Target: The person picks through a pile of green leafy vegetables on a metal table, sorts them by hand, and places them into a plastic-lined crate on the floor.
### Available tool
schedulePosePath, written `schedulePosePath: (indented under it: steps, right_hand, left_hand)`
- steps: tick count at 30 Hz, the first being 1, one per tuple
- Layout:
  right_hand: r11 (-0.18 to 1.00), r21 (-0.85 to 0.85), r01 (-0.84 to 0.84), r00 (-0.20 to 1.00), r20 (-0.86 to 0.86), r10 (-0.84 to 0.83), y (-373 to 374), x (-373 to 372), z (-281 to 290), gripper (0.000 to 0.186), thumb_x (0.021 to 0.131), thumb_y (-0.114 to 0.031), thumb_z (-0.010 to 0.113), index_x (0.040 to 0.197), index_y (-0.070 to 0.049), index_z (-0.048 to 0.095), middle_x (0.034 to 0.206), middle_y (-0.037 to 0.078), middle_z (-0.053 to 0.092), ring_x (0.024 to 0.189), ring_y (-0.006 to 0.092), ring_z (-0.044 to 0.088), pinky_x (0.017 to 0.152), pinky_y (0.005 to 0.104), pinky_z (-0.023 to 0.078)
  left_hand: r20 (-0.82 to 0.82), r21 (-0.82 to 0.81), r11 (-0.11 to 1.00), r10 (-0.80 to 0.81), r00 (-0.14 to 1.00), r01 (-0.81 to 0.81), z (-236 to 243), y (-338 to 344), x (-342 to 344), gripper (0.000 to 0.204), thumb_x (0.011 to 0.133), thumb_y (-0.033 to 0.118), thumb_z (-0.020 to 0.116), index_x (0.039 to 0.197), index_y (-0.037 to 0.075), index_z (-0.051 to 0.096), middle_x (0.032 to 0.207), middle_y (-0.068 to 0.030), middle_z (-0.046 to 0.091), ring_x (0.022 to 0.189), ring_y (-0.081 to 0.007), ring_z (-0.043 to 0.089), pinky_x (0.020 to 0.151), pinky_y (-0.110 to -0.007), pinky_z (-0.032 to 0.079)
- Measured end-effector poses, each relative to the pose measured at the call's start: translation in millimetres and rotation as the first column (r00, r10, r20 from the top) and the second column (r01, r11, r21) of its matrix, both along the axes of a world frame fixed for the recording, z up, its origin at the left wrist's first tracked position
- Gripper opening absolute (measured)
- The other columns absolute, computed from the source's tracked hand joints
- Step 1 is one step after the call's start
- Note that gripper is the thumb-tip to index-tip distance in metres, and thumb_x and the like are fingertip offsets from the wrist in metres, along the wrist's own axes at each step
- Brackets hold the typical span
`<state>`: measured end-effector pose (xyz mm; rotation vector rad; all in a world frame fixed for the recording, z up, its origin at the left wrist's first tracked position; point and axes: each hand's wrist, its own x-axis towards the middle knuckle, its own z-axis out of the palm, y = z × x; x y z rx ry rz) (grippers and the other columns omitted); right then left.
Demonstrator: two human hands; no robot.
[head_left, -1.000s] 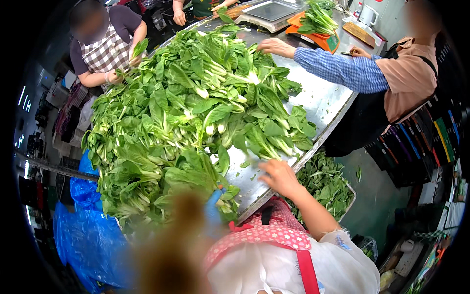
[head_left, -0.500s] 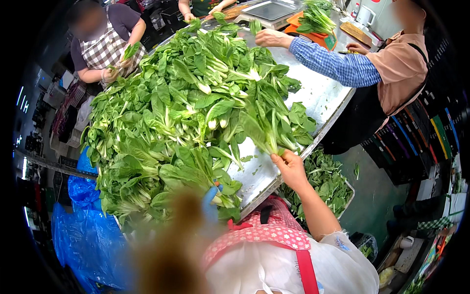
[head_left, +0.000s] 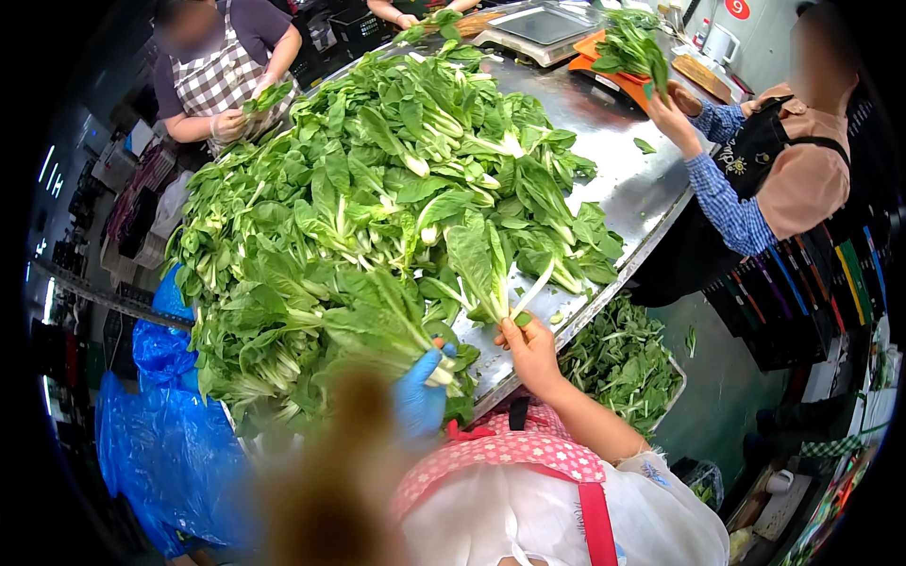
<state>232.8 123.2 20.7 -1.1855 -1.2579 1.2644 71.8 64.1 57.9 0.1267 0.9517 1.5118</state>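
Note:
In a blue glove with bare fingertips, my left hand [head_left: 420,391] grips the pale stems of a bunch of bok choy [head_left: 382,316] at the pile's near edge. My bare right hand [head_left: 532,357] pinches the stem base of another bok choy [head_left: 479,269], its leaves pointing away from me and one white stalk splayed to the right. Both hands are above the near corner of the metal table [head_left: 623,156]. A large heap of bok choy [head_left: 321,198] covers much of that table.
Below the table's right edge stands a crate of loose leaves [head_left: 618,363]. Blue plastic sheeting [head_left: 165,443] hangs at left. Co-workers stand at far left, far side and right. A scale [head_left: 533,33] and an orange tray [head_left: 609,75] sit at the back; a blurred brown shape covers the bottom foreground.
My right hand has drawn its bok choy left and nearer to my left hand. My left hand now shows more fully. The right co-worker has pulled back to the greens by the orange tray.

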Motion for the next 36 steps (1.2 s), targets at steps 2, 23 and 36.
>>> schedulePosePath:
  steps: [2,23,36]
  right_hand:
    - [0.972,0.233,-0.040,0.970,0.244,-0.018,-7,-8,3,0.018,0.090,-0.011,0.053,0.101,0.002,0.060,0.083,0.011,0.056,0.065,0.0171,0.057,0.061,0.0282,0.046]
    - [0.944,0.320,-0.078,0.997,0.031,0.072,-16,-18,-1,0.021,0.091,-0.008,0.050,0.106,0.004,0.060,0.093,0.008,0.056,0.083,0.0168,0.053,0.074,0.0268,0.042]
    - [0.727,0.648,-0.226,0.969,0.225,0.101,-19,-26,13,0.025,0.081,-0.003,0.059,0.106,0.002,0.058,0.089,0.012,0.060,0.078,0.0249,0.059,0.065,0.0314,0.046]
  left_hand:
    - [-0.058,-0.006,1.000,0.004,0.998,-0.005,-3,6,10,0.026,0.084,0.007,0.060,0.108,-0.002,0.057,0.099,-0.0079,0.060,0.093,-0.0184,0.058,0.086,-0.029,0.045]
    - [-0.035,0.016,1.000,0.010,0.999,-0.009,-21,14,14,0.022,0.083,0.002,0.059,0.105,-0.001,0.058,0.096,-0.0077,0.063,0.088,-0.0165,0.060,0.080,-0.028,0.047]
    - [-0.098,0.012,0.997,0.071,0.993,-0.070,-28,7,-2,0.011,0.084,0.005,0.060,0.093,0.001,0.061,0.086,-0.0054,0.062,0.079,-0.0144,0.058,0.071,-0.027,0.046]
